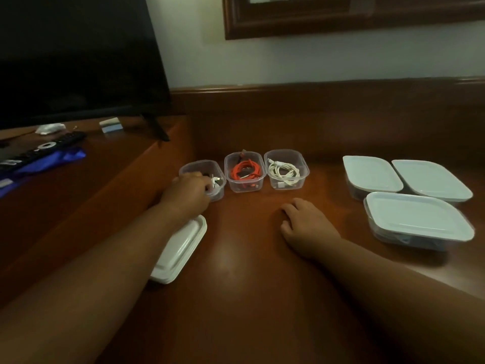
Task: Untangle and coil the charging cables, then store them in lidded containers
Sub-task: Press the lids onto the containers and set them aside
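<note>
Left hand (189,191) curls into the leftmost clear tub (202,179), its forearm overhanging stacked white lids (181,252); right hand (305,227) rests loose-fingered on glossy wood (249,298).

Our two bare arms and hands, seen from the head camera

We see our left hand (187,191) and right hand (305,227) uncovered, with no gloves, and no rings or bands that we can make out in the dim, soft picture; both forearms run bare from the wrists to the bottom edge of the view, with no sleeve, cuff or watch showing on either, and the fingernails are too blurred for us to tell anything about them
</note>
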`<action>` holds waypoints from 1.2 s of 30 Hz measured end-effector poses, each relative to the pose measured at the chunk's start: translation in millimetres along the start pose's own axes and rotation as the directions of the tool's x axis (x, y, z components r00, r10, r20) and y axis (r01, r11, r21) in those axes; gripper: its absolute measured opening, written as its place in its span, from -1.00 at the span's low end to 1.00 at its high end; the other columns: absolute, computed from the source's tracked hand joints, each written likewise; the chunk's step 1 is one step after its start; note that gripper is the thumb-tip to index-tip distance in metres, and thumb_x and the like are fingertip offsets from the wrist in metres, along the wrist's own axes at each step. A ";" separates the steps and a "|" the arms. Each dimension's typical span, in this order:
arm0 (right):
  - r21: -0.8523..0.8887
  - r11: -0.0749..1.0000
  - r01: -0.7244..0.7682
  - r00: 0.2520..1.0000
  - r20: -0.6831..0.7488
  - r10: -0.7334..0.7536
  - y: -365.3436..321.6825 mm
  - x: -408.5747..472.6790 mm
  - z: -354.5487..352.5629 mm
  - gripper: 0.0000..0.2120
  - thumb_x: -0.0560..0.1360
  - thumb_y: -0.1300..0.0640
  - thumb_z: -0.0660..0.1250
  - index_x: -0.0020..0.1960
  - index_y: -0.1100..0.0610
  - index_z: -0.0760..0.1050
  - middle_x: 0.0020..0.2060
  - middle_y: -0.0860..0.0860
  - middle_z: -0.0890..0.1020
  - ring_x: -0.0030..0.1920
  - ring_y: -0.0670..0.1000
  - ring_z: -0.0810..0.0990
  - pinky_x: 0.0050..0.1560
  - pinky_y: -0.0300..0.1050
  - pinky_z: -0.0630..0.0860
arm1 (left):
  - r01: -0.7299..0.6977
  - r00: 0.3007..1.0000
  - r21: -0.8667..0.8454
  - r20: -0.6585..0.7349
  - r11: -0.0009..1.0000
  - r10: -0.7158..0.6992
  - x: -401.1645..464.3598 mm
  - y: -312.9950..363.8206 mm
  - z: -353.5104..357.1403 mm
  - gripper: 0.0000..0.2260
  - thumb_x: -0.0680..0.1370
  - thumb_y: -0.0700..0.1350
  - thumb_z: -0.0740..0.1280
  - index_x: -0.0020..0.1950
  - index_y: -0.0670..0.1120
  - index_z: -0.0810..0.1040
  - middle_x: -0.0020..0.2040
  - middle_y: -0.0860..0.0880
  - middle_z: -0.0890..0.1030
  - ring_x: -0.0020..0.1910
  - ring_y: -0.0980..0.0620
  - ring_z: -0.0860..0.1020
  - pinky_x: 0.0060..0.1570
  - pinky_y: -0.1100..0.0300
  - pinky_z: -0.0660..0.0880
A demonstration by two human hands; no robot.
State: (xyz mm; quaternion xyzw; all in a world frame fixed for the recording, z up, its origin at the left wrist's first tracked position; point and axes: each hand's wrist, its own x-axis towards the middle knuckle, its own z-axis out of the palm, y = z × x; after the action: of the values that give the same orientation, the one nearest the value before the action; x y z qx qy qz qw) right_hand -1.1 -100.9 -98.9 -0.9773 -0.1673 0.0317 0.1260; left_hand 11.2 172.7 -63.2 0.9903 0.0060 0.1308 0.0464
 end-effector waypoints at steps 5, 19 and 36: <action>0.062 0.998 -0.017 0.999 0.046 0.014 -0.1 -15.4 -1.0 -0.44 0.63 -0.07 0.13 0.58 0.05 0.15 0.57 0.04 0.17 0.56 0.05 0.11 0.54 0.02 0.11 | 0.008 0.995 -0.137 0.097 0.991 0.005 -20.4 38.2 -2.6 -0.81 0.59 -0.11 0.26 -0.22 0.03 0.53 -0.14 -0.01 0.60 -0.08 -0.04 0.57 -0.18 0.15 0.39; 0.571 0.818 0.071 0.987 0.079 -0.141 16.4 -118.4 -10.8 -0.02 0.34 -0.02 0.59 0.54 -0.12 0.04 0.37 -0.32 0.32 0.32 -0.36 0.36 0.23 -0.42 0.41 | -0.449 0.821 -0.293 0.236 0.844 0.519 -118.1 120.6 -31.2 -0.76 0.55 0.06 0.39 0.21 0.13 0.60 0.06 0.16 0.59 -0.08 0.19 0.50 -0.10 0.26 0.50; 0.622 0.749 0.229 0.974 -0.147 -0.175 13.4 -152.1 -2.4 0.00 0.14 -0.27 0.63 0.44 -0.34 0.16 0.29 -0.31 0.50 0.28 -0.20 0.50 0.29 -0.02 0.51 | 0.104 0.925 0.205 0.340 0.973 -0.170 -128.9 29.0 -45.1 -0.71 0.53 -0.08 0.29 0.24 -0.04 0.56 0.24 -0.05 0.58 0.21 -0.07 0.55 0.10 0.12 0.49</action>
State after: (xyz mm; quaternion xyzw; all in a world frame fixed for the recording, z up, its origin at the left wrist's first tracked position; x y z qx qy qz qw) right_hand -139.9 -164.6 -97.1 -0.8537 -0.2460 0.0334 0.4577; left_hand -125.0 144.8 -50.5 0.9947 0.0791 -0.0548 -0.0355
